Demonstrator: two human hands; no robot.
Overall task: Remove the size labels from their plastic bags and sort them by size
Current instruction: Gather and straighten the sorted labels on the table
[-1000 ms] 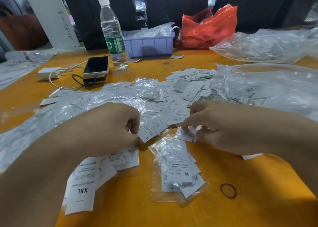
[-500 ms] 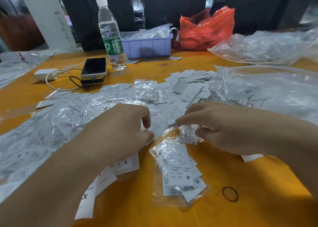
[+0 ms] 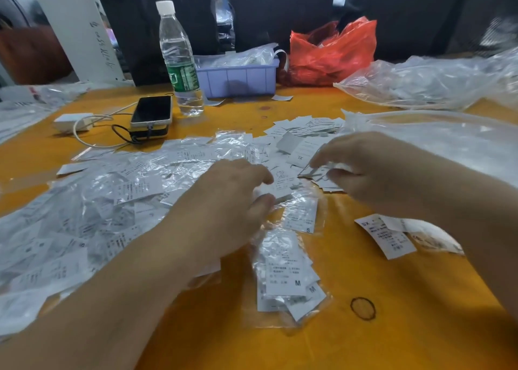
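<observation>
A person's 2 bare hands work over a heap of white size labels point(image 3: 283, 173) at the centre of the frame, on an orange table point(image 3: 392, 327). The left hand point(image 3: 224, 215), centre frame, has its fingers curled with thumb and forefinger close together at the edge of one label; whether it actually pinches it cannot be told. The right hand point(image 3: 372, 170), right of centre, is blurred, its fingers bent over a few loose labels and apparently nipping them.

A clear bag of M labels point(image 3: 286, 274) lies below centre, a small packet marked S point(image 3: 300, 215) just above it, and a label reading XS point(image 3: 386, 238) at the right. Unopened plastic bags point(image 3: 84, 215) spread across the left half.

The risk is mixing: the loose pile sits touching the S packet and close to the M bag, so a sweep of either wrist could likely push sizes together. The thin labels may also stick in pairs, hiding a wrong size. A water bottle point(image 3: 179, 61) and phone point(image 3: 151, 111) stand upper left.
</observation>
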